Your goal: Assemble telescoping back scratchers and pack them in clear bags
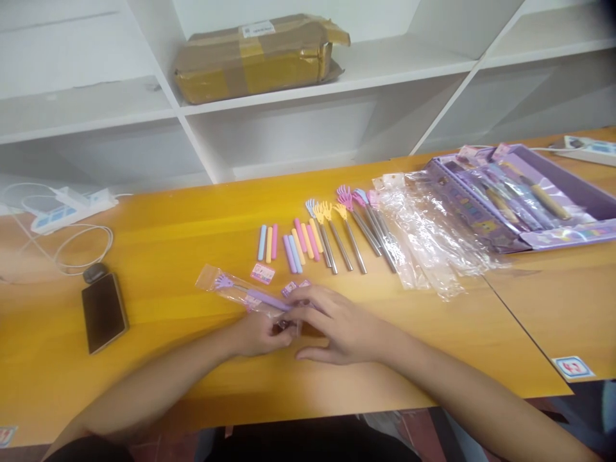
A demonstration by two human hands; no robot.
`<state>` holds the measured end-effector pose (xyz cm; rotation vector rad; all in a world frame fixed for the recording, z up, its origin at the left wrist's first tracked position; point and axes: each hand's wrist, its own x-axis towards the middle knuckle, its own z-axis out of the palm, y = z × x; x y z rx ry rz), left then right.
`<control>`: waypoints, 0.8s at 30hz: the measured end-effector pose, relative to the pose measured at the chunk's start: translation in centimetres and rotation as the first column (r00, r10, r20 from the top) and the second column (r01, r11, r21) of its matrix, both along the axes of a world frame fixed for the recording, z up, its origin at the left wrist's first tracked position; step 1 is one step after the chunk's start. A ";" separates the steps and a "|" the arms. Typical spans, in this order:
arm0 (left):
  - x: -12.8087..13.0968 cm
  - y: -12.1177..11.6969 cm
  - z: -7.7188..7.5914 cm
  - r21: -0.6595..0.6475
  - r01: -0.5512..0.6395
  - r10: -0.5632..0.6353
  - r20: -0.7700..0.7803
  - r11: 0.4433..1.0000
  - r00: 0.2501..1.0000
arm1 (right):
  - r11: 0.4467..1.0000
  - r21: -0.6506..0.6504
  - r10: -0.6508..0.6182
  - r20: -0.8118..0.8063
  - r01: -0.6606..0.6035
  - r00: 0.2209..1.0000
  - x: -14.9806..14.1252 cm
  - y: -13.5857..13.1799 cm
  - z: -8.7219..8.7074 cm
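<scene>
A clear plastic bag (206, 276) with a purple back scratcher (267, 299) inside lies slantwise in front of me, its hand-shaped head at the left. My left hand (264, 332) is closed on the lower edge of this bag near the handle end. Over that same end reaches my right hand (339, 324), fingers spread and thumb apart, fingertips touching the bag. A pink label card (262, 273) rests just beyond the bag. Small purple cards (289, 288) lie partly hidden behind my right hand.
Coloured handle tubes (298, 247) and metal back scratcher rods (341, 240) lie farther back. Empty clear bags (423, 231) are piled beside a purple display box (524, 240). At left are a phone (104, 313) and a power strip (74, 208). A cardboard box (260, 61) sits on the shelf.
</scene>
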<state>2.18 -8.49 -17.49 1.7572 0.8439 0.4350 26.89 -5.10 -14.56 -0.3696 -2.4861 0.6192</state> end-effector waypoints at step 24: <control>0.4 0.4 0.5 -0.038 -0.103 0.106 0.116 0.994 0.988 | 0.857 -0.495 -0.309 -0.265 0.146 0.914 -1.8 -1.5 -2.1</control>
